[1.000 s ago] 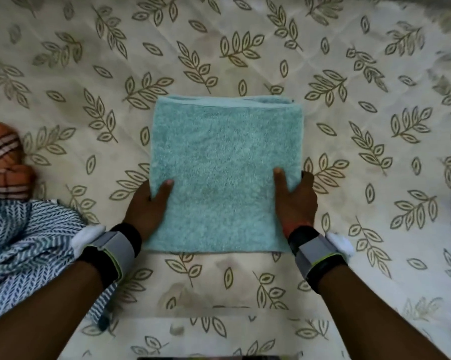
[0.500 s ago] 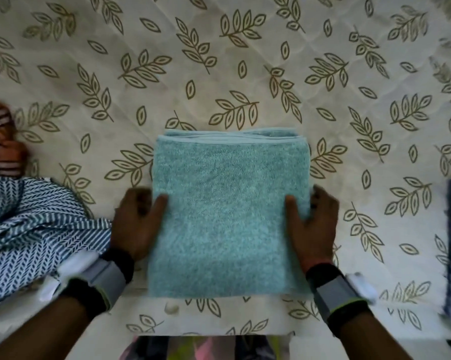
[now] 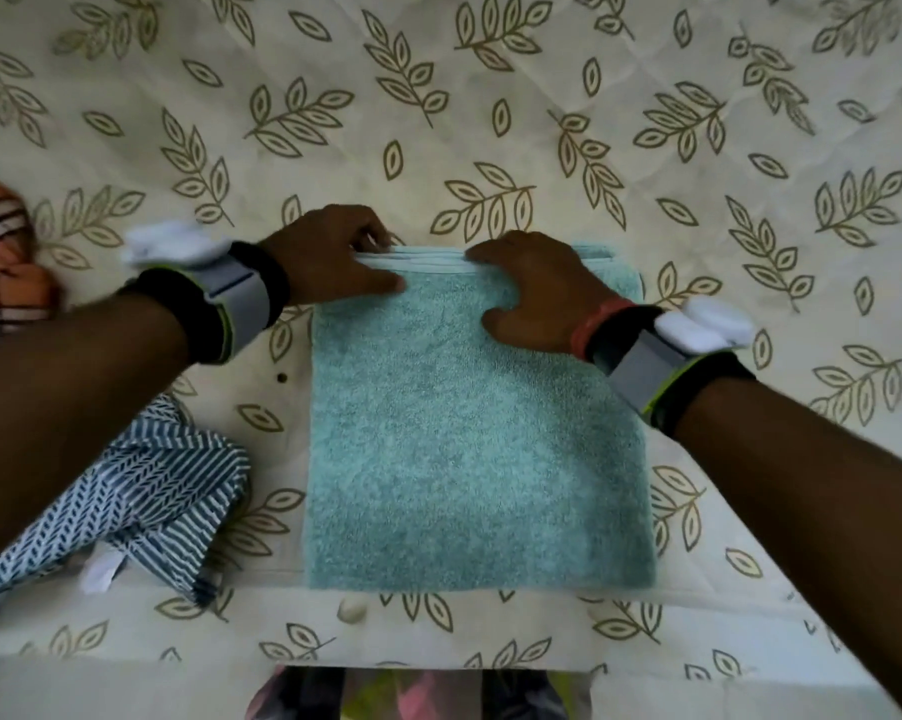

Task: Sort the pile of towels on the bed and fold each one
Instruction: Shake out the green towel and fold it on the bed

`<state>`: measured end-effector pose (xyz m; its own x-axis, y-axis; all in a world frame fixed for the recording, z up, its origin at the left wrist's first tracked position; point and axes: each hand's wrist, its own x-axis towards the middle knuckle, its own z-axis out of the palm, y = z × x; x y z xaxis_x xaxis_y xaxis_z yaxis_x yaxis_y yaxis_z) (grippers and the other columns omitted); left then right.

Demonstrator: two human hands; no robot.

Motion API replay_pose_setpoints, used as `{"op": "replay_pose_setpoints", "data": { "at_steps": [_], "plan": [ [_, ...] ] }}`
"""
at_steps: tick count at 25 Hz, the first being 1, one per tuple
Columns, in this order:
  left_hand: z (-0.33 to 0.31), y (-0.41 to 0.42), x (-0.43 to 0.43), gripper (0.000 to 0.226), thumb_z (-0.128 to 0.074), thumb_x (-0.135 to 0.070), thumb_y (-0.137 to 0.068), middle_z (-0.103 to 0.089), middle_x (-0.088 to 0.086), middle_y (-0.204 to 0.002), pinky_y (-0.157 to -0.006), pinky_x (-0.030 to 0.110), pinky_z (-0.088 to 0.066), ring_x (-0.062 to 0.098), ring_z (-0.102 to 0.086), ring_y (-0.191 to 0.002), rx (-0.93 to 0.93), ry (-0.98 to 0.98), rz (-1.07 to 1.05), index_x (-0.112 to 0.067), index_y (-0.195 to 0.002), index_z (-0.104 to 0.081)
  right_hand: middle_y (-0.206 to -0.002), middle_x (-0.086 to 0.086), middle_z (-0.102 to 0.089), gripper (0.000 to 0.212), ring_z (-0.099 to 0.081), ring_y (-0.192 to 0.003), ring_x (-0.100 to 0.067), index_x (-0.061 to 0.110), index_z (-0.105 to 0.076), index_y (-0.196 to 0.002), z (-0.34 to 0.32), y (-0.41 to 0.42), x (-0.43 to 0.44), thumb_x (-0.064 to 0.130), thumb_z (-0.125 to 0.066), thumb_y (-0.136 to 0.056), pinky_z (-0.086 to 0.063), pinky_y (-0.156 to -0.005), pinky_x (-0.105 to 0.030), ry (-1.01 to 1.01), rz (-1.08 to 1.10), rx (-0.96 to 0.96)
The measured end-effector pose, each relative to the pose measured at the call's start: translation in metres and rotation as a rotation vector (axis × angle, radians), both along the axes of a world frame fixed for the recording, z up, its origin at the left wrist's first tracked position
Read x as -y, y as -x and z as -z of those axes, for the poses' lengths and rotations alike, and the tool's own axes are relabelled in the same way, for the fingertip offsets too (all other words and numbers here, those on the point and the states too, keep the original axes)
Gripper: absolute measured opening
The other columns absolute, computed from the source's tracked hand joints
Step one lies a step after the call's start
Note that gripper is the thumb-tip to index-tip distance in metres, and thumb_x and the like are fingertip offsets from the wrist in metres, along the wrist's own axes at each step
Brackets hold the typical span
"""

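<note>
Pinching the teal towel [image 3: 480, 449]
Left hand [image 3: 329, 262] and right hand [image 3: 537, 293] nipped its far hem; the rest lay toward the near edge of the bed [image 3: 490, 96].

The left hand [image 3: 329, 257] hides its fingertips behind the teal towel's [image 3: 475, 433] far edge. We cannot tell if the right hand [image 3: 537, 293] grips or just presses. The left edge cuts off the orange striped cloth [image 3: 2, 262] and the blue patterned cloth [image 3: 142, 491] — and the bottom edge cuts off something colourful [image 3: 412, 693].

Bedspread [image 3: 490, 96] bare beyond teal towel [image 3: 480, 433]; patterned cloth [image 3: 142, 491] crowds left.
</note>
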<state>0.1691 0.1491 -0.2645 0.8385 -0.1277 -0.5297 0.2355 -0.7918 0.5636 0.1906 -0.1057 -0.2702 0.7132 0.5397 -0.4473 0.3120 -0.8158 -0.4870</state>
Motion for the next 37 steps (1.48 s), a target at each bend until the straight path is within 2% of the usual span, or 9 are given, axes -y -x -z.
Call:
{"op": "replay_pose_setpoints", "data": {
  "at_steps": [5, 11, 16, 18, 21, 25, 30, 33, 37],
  "plan": [
    [-0.019, -0.022, 0.018, 0.013, -0.07, -0.028, -0.089, -0.065, 0.0, -0.085, -0.069, 0.027, -0.038, 0.023, -0.06, -0.085, 0.02, -0.106, 0.388, -0.017, -0.095, -0.067, -0.144, -0.005, -0.052, 0.076, -0.048, -0.132, -0.022, 0.02, -0.042, -0.151, -0.004, -0.004, -0.037, 0.03, -0.075, -0.083, -0.039, -0.111, -0.031, -0.103, -0.07, -0.043],
    [-0.002, -0.013, -0.005, 0.02, -0.063, -0.022, -0.095, -0.067, 0.012, -0.104, -0.084, 0.034, -0.044, 0.03, -0.059, -0.099, 0.128, -0.136, 0.244, -0.009, -0.109, -0.066, -0.12, -0.009, -0.064, 0.042, -0.058, -0.114, -0.03, 0.015, -0.067, -0.115, -0.013, -0.047, -0.001, 0.049, -0.067, -0.092, -0.044, -0.091, -0.034, 0.186, -0.025, 0.016],
    [0.019, -0.005, 0.004, 0.039, -0.046, -0.036, -0.09, -0.068, 0.015, -0.109, -0.091, 0.042, -0.045, 0.036, -0.06, -0.104, 0.34, -0.183, 0.14, -0.013, -0.114, -0.064, -0.127, -0.015, -0.062, 0.036, -0.054, -0.123, -0.036, 0.014, -0.062, -0.124, 0.012, -0.03, 0.012, 0.038, -0.057, -0.098, -0.035, -0.108, -0.043, 0.311, 0.189, 0.279],
    [0.028, 0.008, 0.019, 0.046, -0.041, -0.027, -0.091, -0.064, 0.02, -0.122, -0.099, 0.046, -0.04, 0.04, -0.058, -0.114, 0.582, -0.328, 0.073, -0.006, -0.128, -0.06, -0.134, -0.02, -0.059, 0.04, -0.05, -0.128, -0.039, 0.008, -0.058, -0.134, 0.023, 0.007, -0.002, 0.022, -0.05, -0.097, -0.029, -0.117, -0.05, 0.195, 0.291, 0.545],
    [0.046, 0.063, 0.068, 0.051, -0.037, -0.02, -0.098, -0.045, 0.022, -0.148, -0.116, 0.05, -0.029, 0.038, -0.042, -0.139, 0.696, -0.167, 0.043, 0.003, -0.143, -0.045, -0.153, -0.017, -0.047, 0.05, -0.04, -0.144, -0.034, 0.006, -0.048, -0.148, 0.049, 0.071, -0.043, 0.015, -0.05, -0.098, -0.027, -0.12, -0.052, -0.048, 0.284, 0.548],
    [0.086, 0.105, 0.067, 0.051, -0.033, -0.018, -0.104, -0.028, 0.015, -0.16, -0.121, 0.048, -0.021, 0.027, -0.021, -0.151, 0.672, -0.271, 0.139, -0.002, -0.152, -0.031, -0.168, -0.007, -0.02, 0.056, -0.014, -0.157, -0.025, 0.013, -0.026, -0.16, 0.079, 0.098, -0.017, 0.028, -0.034, -0.106, -0.012, -0.126, -0.05, 0.099, 0.18, 0.548],
    [0.078, 0.076, 0.027, 0.058, -0.037, -0.011, -0.097, -0.022, 0.02, -0.161, -0.123, 0.042, -0.015, 0.033, -0.016, -0.151, 0.603, -0.386, -0.158, 0.002, -0.153, -0.025, -0.17, -0.009, -0.011, 0.061, -0.007, -0.157, -0.025, 0.008, -0.015, -0.161, 0.068, 0.061, 0.061, 0.026, -0.024, -0.103, -0.007, -0.126, -0.051, 0.3, 0.523, 0.53],
    [0.065, 0.081, 0.063, 0.059, -0.038, -0.001, -0.091, -0.024, 0.022, -0.159, -0.123, 0.044, -0.014, 0.035, -0.022, -0.149, 0.716, -0.263, 0.011, 0.006, -0.149, -0.032, -0.167, -0.017, -0.018, 0.077, -0.013, -0.156, -0.032, 0.002, -0.023, -0.158, 0.053, 0.063, 0.017, 0.011, -0.036, -0.083, -0.001, -0.126, -0.049, 0.148, 0.513, 0.538],
    [0.086, 0.117, 0.093, 0.057, -0.038, -0.006, -0.094, -0.024, 0.019, -0.16, -0.124, 0.043, -0.014, 0.031, -0.021, -0.15, 0.638, -0.221, 0.03, 0.001, -0.15, -0.032, -0.162, -0.015, -0.033, 0.072, -0.027, -0.152, -0.031, 0.004, -0.04, -0.153, 0.07, 0.13, -0.038, 0.006, -0.043, -0.081, -0.019, -0.124, -0.05, -0.064, 0.234, 0.482]
  ]
}}
